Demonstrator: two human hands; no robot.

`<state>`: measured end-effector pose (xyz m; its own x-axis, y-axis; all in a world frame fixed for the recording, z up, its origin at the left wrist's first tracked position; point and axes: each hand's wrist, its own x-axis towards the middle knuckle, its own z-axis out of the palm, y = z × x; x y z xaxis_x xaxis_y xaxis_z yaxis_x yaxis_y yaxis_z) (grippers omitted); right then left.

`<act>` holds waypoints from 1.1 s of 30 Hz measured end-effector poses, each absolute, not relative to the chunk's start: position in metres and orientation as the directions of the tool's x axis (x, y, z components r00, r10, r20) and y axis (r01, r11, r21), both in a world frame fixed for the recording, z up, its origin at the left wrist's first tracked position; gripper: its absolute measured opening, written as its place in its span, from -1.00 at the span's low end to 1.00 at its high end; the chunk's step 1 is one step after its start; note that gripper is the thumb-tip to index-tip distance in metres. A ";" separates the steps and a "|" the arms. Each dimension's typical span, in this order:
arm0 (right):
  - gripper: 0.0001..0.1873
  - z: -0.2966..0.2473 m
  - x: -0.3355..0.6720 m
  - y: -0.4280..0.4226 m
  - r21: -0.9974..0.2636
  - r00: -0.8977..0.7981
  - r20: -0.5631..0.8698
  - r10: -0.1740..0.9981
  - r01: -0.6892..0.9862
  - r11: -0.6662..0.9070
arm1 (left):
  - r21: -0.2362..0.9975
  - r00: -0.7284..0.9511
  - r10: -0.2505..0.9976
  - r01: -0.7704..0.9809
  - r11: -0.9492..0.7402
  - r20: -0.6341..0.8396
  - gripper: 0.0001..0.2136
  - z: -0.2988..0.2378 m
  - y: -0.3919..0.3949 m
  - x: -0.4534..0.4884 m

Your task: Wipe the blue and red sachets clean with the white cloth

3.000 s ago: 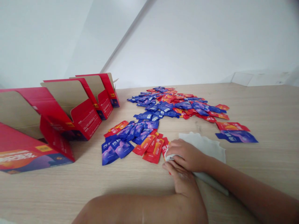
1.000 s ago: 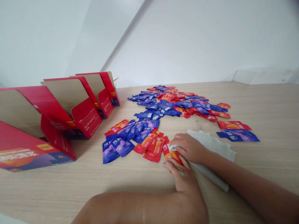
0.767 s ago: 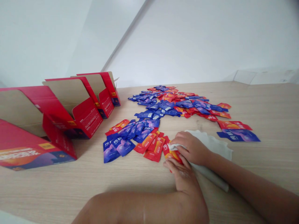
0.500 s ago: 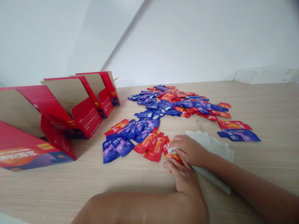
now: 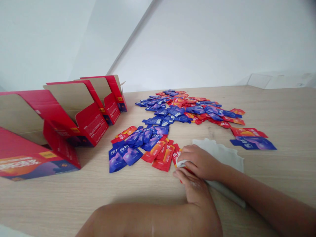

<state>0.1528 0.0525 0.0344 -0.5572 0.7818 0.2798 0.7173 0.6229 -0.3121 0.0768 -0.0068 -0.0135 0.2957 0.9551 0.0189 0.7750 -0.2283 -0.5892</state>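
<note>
My right hand (image 5: 201,162) is closed on a corner of a white cloth (image 5: 222,154) and presses it down on a red sachet (image 5: 176,157) on the wooden table (image 5: 74,197). My left hand (image 5: 195,189) lies just in front of it, fingers flat, holding that sachet's near end; most of the sachet is hidden under the two hands. To the left of the hands lies a row of red and blue sachets (image 5: 138,148).
A big loose heap of blue and red sachets (image 5: 185,110) lies further back. Two more sachets, one red and one blue (image 5: 251,138), sit at the right. Three open red cardboard boxes (image 5: 81,112) stand along the left side.
My right hand has rubbed the cloth back and forth a little over the red sachet, now covering more of it. My left hand has stayed put.
</note>
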 end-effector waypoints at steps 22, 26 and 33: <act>-0.76 0.028 0.160 0.063 -0.323 -0.468 0.255 0.846 0.784 0.530 | -0.425 0.319 0.948 0.857 -0.292 -0.008 -0.58 0.004 -0.005 0.072; -0.75 0.027 0.166 0.065 -0.321 -0.429 0.291 0.855 0.798 0.510 | -0.413 0.325 0.946 0.862 -0.294 0.006 -0.56 0.003 -0.007 0.072; -0.77 0.036 0.154 0.050 -0.338 -0.559 0.313 0.768 0.690 0.640 | -0.513 0.320 0.947 0.809 -0.287 -0.024 -0.60 0.002 -0.008 0.072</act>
